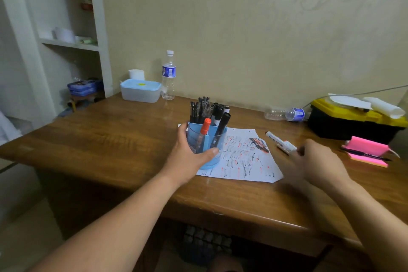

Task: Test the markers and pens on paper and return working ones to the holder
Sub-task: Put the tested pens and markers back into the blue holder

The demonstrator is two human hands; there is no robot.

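A blue pen holder [215, 139] stands on the left part of a scribbled white paper [245, 159], packed with several black pens and markers and one orange-capped marker [205, 126]. My left hand [189, 153] grips the holder from the left, thumb across its front. A white marker [279, 140] lies on the desk right of the paper. My right hand [313, 161] is blurred, its curled fingers at the marker's near end; whether they hold it is unclear.
On the wooden desk [110, 134]: a lidded plastic box [140, 91], an upright water bottle [169, 75], a bottle lying on its side [284, 114], a yellow-black toolbox [355, 119], and pink sticky notes [367, 150] with a black pen across them.
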